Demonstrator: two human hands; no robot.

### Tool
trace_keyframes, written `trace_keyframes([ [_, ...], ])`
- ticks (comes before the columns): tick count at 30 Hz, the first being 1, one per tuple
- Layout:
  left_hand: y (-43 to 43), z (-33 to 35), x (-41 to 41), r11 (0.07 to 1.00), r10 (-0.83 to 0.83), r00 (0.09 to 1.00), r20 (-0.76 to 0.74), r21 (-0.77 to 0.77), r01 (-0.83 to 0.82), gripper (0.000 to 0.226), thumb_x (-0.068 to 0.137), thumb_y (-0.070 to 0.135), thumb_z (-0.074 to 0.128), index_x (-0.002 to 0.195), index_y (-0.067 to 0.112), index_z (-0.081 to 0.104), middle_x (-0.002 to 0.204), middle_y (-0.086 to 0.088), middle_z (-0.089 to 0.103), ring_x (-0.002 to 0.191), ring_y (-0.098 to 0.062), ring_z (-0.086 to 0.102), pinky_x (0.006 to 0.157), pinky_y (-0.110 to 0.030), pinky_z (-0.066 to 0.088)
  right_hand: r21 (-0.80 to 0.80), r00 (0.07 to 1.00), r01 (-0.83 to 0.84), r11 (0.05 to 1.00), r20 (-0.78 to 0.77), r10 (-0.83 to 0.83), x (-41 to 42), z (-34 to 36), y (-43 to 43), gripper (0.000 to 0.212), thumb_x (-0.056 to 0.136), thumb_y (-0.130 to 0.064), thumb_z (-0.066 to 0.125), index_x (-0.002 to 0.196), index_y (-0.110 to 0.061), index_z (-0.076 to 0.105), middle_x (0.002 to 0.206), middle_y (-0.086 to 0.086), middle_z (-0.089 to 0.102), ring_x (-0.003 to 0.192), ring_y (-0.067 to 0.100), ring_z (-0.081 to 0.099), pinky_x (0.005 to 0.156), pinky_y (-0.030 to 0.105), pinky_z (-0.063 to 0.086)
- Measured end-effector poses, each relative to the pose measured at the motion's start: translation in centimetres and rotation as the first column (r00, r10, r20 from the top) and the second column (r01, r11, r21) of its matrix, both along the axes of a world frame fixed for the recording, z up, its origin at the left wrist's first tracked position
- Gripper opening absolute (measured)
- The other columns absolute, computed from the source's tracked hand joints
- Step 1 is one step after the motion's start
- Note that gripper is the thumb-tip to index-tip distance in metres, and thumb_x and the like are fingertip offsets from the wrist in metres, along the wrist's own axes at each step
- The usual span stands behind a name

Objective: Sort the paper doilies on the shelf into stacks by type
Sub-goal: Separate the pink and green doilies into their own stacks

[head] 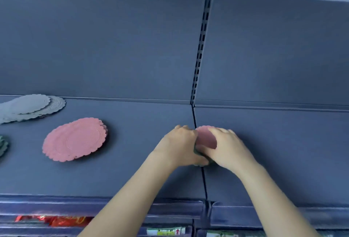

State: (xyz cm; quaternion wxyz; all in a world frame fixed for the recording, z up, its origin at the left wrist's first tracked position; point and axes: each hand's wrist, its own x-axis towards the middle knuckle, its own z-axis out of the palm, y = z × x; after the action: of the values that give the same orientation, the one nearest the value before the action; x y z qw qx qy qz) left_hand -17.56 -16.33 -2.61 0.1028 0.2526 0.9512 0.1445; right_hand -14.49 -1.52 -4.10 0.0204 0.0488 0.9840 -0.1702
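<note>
Left hand [180,142] and right hand [227,148] curl their fingers round a pink-topped doily pile [206,138] on the shelf [132,161]; a pink stack [74,139] and white stack [32,106] lie leftward.

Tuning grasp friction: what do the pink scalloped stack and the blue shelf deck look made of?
Pink scalloped round doily stack: thin paper by the look, matte, embossed concentric rings. Blue flat shelf deck: probably painted sheet metal, smooth satin; the slotted upright behind suggests steel shelving.

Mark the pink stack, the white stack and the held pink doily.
pink stack [74,139], head view, top doily's middle.
white stack [31,104], head view, top sheet.
held pink doily [206,138], head view, visible middle.
</note>
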Motion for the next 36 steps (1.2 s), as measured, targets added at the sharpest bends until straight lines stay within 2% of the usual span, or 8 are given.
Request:
trace_keyframes([
  [3, 2.2, 0.5, 0.2, 0.988, 0.154, 0.986, 0.064, 0.009, -0.155, 0.035, 0.063, 0.037, 0.078, 0.087, 0.017, 0.064, 0.085, 0.002, 0.062, 0.081, -0.016, 0.057, 0.057, -0.023, 0.045, -0.013, 0.999, -0.030, 0.999, -0.045, 0.029, -0.8, -0.4, 2.5, 0.066, 0.079, -0.058, 0.060, 0.137, -0.031, 0.042, 0.139, -0.004, 0.047, 0.128, 0.021, 0.038, 0.101, 0.034, 0.036],
  [10, 3.7, 0.7, 1.5, 0.944, 0.323, 0.944, 0.062, 0.053, -0.326, 0.074, 0.056, 0.033, 0.089, 0.120, 0.026, 0.053, 0.113, 0.004, 0.043, 0.110, -0.018, 0.042, 0.089, -0.039, 0.047, -0.178, 0.999, -0.032, 0.984, 0.034, 0.039, -1.4, -0.7, 4.4, 0.093, 0.068, -0.061, 0.072, 0.141, -0.020, 0.032, 0.143, 0.001, 0.038, 0.134, 0.025, 0.027, 0.101, 0.041, 0.032],
  [16, 4.0, 1.3, 1.8, 0.916, 0.372, 0.922, 0.107, 0.122, -0.383, 0.090, 0.052, 0.025, 0.092, 0.120, 0.023, 0.033, 0.087, 0.006, 0.045, 0.075, -0.016, 0.049, 0.065, -0.036, 0.050, -0.280, 0.997, 0.021, 0.960, -0.062, -0.040, -0.9, -1.1, 4.4, 0.110, 0.060, -0.056, 0.081, 0.144, -0.014, 0.023, 0.136, 0.007, 0.038, 0.127, 0.028, 0.032, 0.100, 0.039, 0.033],
  [20, 2.3, 0.1, 1.7, 0.880, 0.372, 0.903, 0.215, 0.227, -0.417, 0.062, 0.066, 0.031, 0.086, 0.108, 0.024, 0.040, 0.086, 0.005, 0.052, 0.064, -0.012, 0.051, 0.058, -0.033, 0.049, -0.322, 0.977, -0.027, 0.946, -0.207, -0.043, -0.5, -1.1, 5.1, 0.071, 0.063, -0.049, 0.081, 0.113, -0.016, 0.043, 0.111, -0.001, 0.050, 0.106, 0.025, 0.047, 0.081, 0.036, 0.043],
  [24, 1.0, -1.3, 3.2, 0.766, 0.374, 0.917, 0.139, 0.511, -0.390, 0.017, 0.088, 0.022, 0.067, 0.093, 0.023, 0.051, 0.073, 0.009, 0.056, 0.061, -0.011, 0.050, 0.056, -0.019, 0.042, -0.508, 0.982, -0.120, 0.853, -0.189, 0.026, -0.7, 0.0, 6.1, 0.031, 0.088, -0.033, 0.062, 0.088, -0.010, 0.041, 0.083, -0.002, 0.052, 0.081, 0.027, 0.049, 0.055, 0.031, 0.035],
  [29, -4.6, -1.6, 4.6, 0.572, 0.499, 0.858, 0.123, 0.697, -0.432, 0.010, 0.092, 0.022, 0.051, 0.099, 0.028, 0.054, 0.087, 0.000, 0.066, 0.079, -0.023, 0.061, 0.077, -0.039, 0.051, -0.672, 0.978, -0.163, 0.723, -0.205, 0.031, -1.4, 1.3, 1.3, 0.009, 0.096, -0.017, 0.048, 0.100, -0.009, 0.050, 0.101, 0.008, 0.058, 0.089, 0.026, 0.050, 0.070, 0.034, 0.040],
  [32, -10.8, -0.6, 5.0, 0.307, 0.548, 0.792, 0.268, 0.817, -0.488, 0.026, 0.094, 0.015, 0.049, 0.097, 0.039, 0.056, 0.108, -0.010, 0.066, 0.100, -0.032, 0.063, 0.086, -0.048, 0.054, -0.845, 0.997, -0.074, 0.529, -0.083, 0.006, -1.9, 1.7, -3.5, 0.019, 0.094, -0.013, 0.051, 0.110, -0.022, 0.053, 0.111, -0.002, 0.061, 0.104, 0.021, 0.055, 0.094, 0.047, 0.048],
  [36, -20.1, 0.5, 4.9, 0.058, 0.548, 0.745, 0.381, 0.871, -0.488, 0.036, 0.096, -0.005, 0.043, 0.098, 0.028, 0.058, 0.107, -0.009, 0.063, 0.095, -0.025, 0.062, 0.072, -0.037, 0.060, -0.898, 0.996, -0.077, 0.433, -0.093, -0.015, -2.7, 1.9, -11.5, 0.038, 0.086, -0.007, 0.063, 0.117, -0.028, 0.053, 0.111, -0.007, 0.059, 0.108, 0.022, 0.057, 0.094, 0.051, 0.050],
])
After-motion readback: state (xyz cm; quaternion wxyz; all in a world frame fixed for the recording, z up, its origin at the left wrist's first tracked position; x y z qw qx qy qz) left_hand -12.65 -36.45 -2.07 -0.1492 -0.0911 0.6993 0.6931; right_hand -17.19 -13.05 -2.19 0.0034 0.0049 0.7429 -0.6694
